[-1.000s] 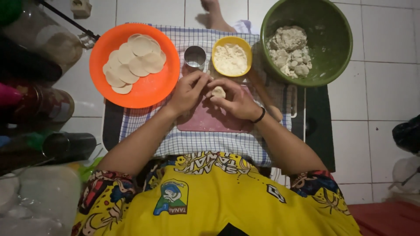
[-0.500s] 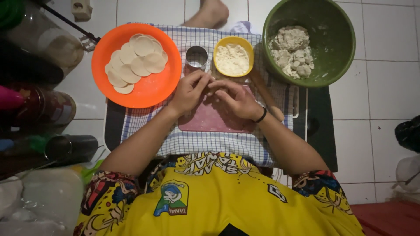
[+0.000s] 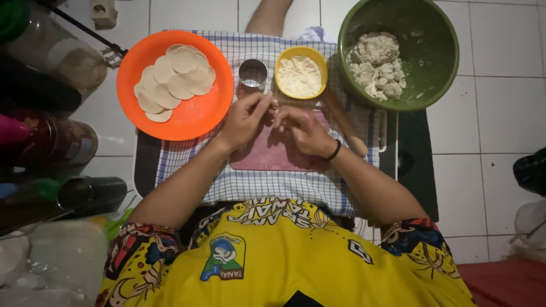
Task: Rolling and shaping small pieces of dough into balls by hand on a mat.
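Both forearms reach forward from the yellow printed shirt and converge over a flat pink rectangular board (image 3: 273, 153) lying on a blue-and-white checked cloth (image 3: 273, 190). The left hand (image 3: 245, 118) arches with the wrist low and the knuckles raised, its fingers curled inward toward the right hand (image 3: 304, 129), which mirrors it and carries a thin black band (image 3: 334, 151) at the wrist. The fingertips of both hands meet at the board's 12 o'clock edge, pinched together around something small. What sits between them is covered by the fingers, so whether either hand is clamped on a piece of dough cannot be told.

From the hands, a small round metal cutter ring (image 3: 253, 73) stands at 12 o'clock, just beyond the left fingertips. A yellow round bowl of pale crumbly filling (image 3: 301, 72) sits at 1 o'clock, touching distance from the cutter. A large green plastic bowl holding lumps of whitish dough (image 3: 398, 54) lies at 2 o'clock. An orange round plate stacked with thin pale dough discs (image 3: 176, 85) lies at 10 o'clock. A wooden rolling pin (image 3: 344, 122) runs diagonally at 3 o'clock, partly hidden by the right wrist.

Dark bottles and jars at 9 o'clock are dim and cut off by the edge.
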